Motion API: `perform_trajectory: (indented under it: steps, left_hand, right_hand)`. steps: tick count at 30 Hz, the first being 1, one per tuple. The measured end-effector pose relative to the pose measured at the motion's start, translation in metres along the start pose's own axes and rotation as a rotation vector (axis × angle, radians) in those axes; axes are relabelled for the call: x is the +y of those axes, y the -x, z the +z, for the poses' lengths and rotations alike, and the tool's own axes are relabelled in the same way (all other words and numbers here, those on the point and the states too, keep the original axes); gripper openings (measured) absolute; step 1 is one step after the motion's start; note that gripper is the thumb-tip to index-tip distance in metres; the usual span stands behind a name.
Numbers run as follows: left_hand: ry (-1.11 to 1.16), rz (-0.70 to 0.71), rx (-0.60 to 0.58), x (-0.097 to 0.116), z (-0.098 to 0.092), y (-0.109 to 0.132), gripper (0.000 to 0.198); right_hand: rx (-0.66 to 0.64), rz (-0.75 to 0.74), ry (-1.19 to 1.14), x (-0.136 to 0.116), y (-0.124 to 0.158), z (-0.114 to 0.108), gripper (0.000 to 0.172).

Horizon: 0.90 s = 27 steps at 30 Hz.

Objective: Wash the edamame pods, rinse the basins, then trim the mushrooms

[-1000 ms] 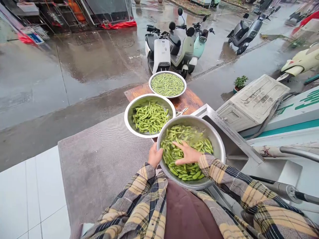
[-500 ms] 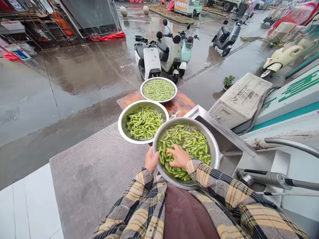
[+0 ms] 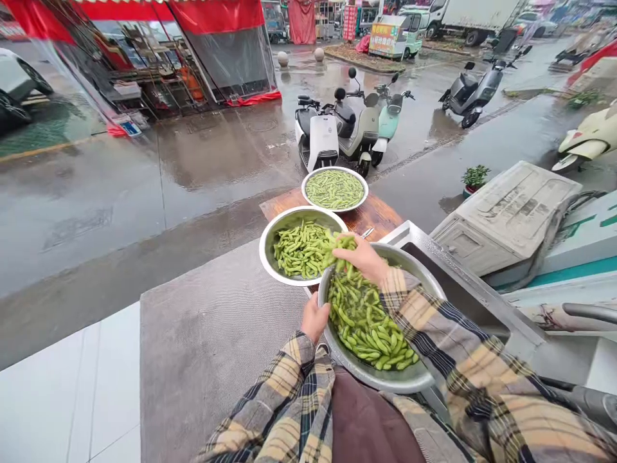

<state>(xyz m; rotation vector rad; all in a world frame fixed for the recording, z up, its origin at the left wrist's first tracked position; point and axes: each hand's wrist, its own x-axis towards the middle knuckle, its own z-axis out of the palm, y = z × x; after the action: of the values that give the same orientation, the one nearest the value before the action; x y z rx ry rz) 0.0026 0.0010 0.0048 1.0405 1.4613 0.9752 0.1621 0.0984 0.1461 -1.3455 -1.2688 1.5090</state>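
The handful of pods [image 3: 346, 244] is in my right hand [image 3: 366, 258], fingers closed around it, over the middle bowl [image 3: 268, 239] at the bench's [image 3: 373, 215] near edge. My left hand [image 3: 314, 316] grips the near bowl [image 3: 385, 381] by its rim.

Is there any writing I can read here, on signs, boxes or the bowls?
No text reads clearly.
Yellow board on the street: writing, too blurred.
Red banner: characters, too small.
Blue sign: blurred.
Grey casing: faint marks, unreadable.
Bowls: no writing.
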Motion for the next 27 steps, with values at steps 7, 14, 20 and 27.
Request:
perform_trajectory:
  steps: [7,14,20,27]
  left_hand:
    - [-0.029,0.032,0.011,0.001,0.004,0.002,0.019]
    - [0.013,0.010,-0.033,-0.005,0.001,-0.002,0.032]
    - [0.009,0.010,-0.034,-0.006,0.001,0.001,0.037]
    - [0.068,-0.045,0.003,-0.006,0.003,0.035,0.042]
  right_hand:
    - [-0.081,-0.021,0.230,-0.019,-0.032,-0.005,0.069]
    - [0.158,0.077,0.791,0.123,0.069,-0.142,0.069]
    - [0.103,0.274,0.757,0.163,0.103,-0.124,0.097]
    - [-0.285,0.202,0.818,0.151,0.138,-0.053,0.118]
